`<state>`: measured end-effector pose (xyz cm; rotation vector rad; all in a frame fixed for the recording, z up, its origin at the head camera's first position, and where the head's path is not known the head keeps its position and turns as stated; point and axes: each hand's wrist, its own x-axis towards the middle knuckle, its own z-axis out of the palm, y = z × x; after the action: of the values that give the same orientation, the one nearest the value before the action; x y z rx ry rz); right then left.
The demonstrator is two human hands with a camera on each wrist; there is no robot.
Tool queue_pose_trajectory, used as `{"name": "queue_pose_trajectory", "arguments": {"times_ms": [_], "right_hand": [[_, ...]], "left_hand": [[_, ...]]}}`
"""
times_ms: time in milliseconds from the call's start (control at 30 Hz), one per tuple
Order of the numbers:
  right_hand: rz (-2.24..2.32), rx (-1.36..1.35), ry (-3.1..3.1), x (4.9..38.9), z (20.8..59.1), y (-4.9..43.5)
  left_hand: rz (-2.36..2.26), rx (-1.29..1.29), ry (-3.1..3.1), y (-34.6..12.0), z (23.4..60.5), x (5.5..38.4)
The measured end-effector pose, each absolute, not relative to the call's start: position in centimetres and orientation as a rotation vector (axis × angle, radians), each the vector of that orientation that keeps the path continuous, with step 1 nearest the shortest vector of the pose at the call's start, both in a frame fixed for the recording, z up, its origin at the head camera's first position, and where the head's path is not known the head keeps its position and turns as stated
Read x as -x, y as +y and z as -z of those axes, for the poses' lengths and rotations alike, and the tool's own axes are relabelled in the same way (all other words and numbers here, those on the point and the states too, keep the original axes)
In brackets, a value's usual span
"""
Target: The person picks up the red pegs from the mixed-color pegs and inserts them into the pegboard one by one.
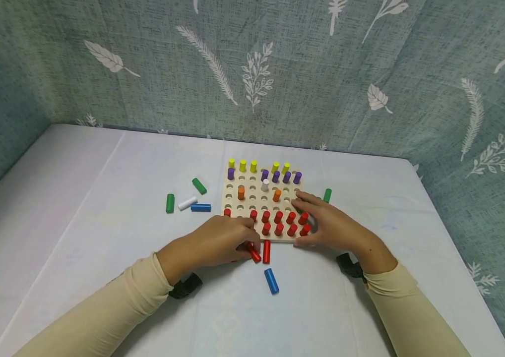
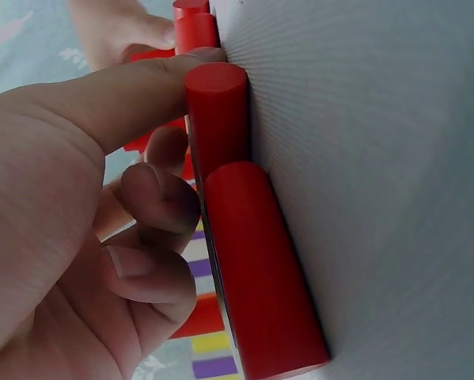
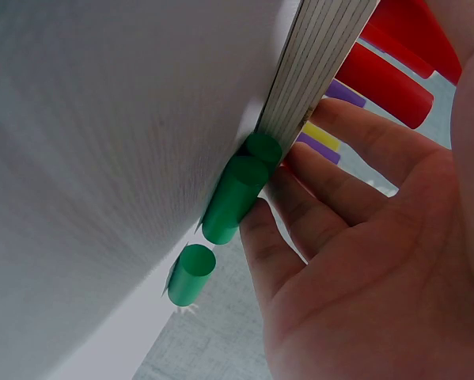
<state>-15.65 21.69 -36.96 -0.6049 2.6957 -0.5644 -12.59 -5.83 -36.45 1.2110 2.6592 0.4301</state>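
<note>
A wooden pegboard (image 1: 259, 204) holds red, yellow, purple and orange pegs and one white peg (image 1: 265, 185). My left hand (image 1: 219, 240) is at its front left corner, thumb and fingers around a tilted red peg (image 1: 254, 253). In the left wrist view, that red peg (image 2: 218, 119) lies against the thumb, the other fingers curled beside the board. Another red peg (image 1: 267, 252) lies right next to it. My right hand (image 1: 335, 225) rests at the board's right edge with fingers spread; in the right wrist view, its fingertips touch the board's side (image 3: 312, 71).
Green pegs (image 1: 170, 203), a white peg (image 1: 187, 203) and a blue peg (image 1: 201, 208) lie left of the board. Another blue peg (image 1: 271, 281) lies in front. Green pegs (image 3: 235, 198) lie along the right side. A patterned cloth (image 1: 252, 64) hangs behind the table.
</note>
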Motion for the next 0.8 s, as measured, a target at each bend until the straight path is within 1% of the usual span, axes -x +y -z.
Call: {"name": "queue_pose_trajectory", "arguments": {"times_ms": [267,633,800], "right_hand": [[0.551,0.608,2.703,15.69,37.03,21.65],[0.547,0.587,2.689,15.72,36.91,21.62],[0.549,0.584,2.691,15.71,36.91,21.63]], "left_hand": [[-0.415,-1.224,2.704,-5.95,36.35,12.62],[-0.541,-1.268,2.763,-6.01,35.96,12.94],[-0.554,-1.242,2.778,-6.08,35.82,13.07]]}}
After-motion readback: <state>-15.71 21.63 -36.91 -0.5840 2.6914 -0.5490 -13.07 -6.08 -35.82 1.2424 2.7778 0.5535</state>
